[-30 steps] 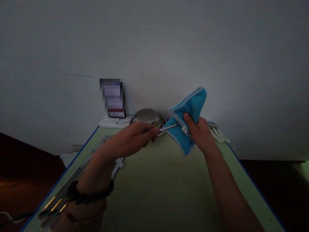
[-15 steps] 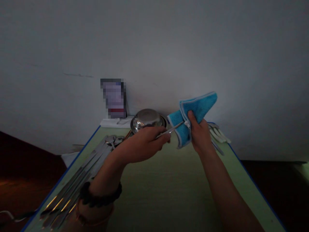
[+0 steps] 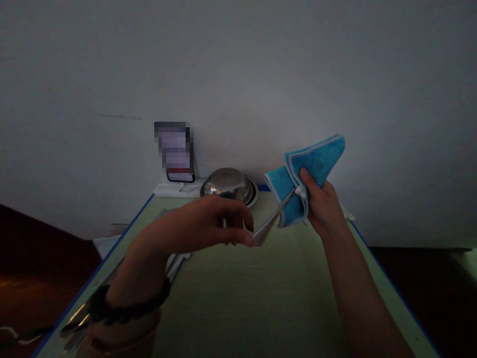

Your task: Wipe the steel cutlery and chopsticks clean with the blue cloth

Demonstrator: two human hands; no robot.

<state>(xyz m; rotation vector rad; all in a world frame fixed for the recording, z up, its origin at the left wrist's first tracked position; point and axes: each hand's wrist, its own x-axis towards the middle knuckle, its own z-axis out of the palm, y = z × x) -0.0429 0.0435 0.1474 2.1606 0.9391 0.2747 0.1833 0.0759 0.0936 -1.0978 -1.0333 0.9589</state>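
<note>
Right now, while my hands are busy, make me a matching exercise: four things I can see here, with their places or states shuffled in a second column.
Column one
1. blue cloth
2. phone
3. steel bowl
4. metal utensil

Column two
A. turned upside down
B. reaching from the left hand to the cloth
C. gripped in the right hand
D. propped up by the wall

Right pairs: 1-C, 2-D, 3-A, 4-B.

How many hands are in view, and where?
2. The left hand, in front of the metal bowl, holds a metal utensil; the right hand, farther right, grips a blue cloth that the utensil reaches. No other hand shows.
</note>
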